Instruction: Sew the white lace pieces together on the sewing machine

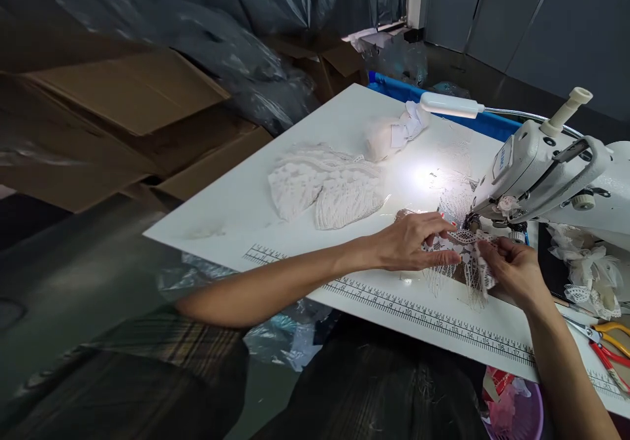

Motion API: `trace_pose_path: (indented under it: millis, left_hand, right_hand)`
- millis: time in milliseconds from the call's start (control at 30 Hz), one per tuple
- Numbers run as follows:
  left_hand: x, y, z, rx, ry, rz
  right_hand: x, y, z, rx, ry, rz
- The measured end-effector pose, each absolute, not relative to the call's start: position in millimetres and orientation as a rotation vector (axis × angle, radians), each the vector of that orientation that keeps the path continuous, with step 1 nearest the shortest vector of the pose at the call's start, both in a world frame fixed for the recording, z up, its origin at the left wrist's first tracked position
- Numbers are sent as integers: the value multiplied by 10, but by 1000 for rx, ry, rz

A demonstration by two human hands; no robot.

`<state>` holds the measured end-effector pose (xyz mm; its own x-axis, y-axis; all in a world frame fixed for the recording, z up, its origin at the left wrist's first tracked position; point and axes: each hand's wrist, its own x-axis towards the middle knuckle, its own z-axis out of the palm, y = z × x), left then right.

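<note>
White lace trim [445,242] with hanging fringe lies under the needle area of a white sewing machine [522,171]. To the left of the needle is my left hand [416,240], its fingers stretched over the lace with the thumb apart from them. Right of the needle, my right hand [514,266] pinches a folded edge of the same lace between thumb and fingers. More patterned lace shows behind the presser foot, which is partly hidden by the machine head. Two rounded white lace pieces [327,187] lie side by side on the white tabletop [236,220].
A lit lamp [450,104] shines on the table, near a bundle of white material [396,132]. Scissors [588,330] and lace scraps [590,273] sit at the right. Rulers [408,312] mark the front edge. Cardboard boxes [128,92] stand left; a purple basket [534,414] is below.
</note>
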<state>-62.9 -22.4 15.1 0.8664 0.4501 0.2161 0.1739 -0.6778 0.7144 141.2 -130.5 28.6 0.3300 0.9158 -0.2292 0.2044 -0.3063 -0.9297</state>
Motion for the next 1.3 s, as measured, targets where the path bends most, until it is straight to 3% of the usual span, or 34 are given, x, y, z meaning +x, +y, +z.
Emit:
trace_pose_path:
  millis: [100,167,367,600,1033,1300]
  left_hand:
    - [-669,-228,231,2038,580,305]
    - [-677,-228,253,2043,730,234]
    - [-643,-233,253,2158,917,174]
    - [-656,-161,283,2023,971,240]
    - [-680,-28,287,1741,976,161]
    - [-640,-52,372,1589,1004,136]
  right_hand:
    - [1234,-1241,366,-1606,-995,1300]
    - [1242,-1225,364,-1629,-1131,1263]
    - [1529,-1301,185,-1887,-1789,421]
    - [1505,-1280,-8,-1673,-2230,-97]
    - [1556,-1348,-85,-1627,-1898,184]
    - [1516,-1346,-158,-1539,-2069,41]
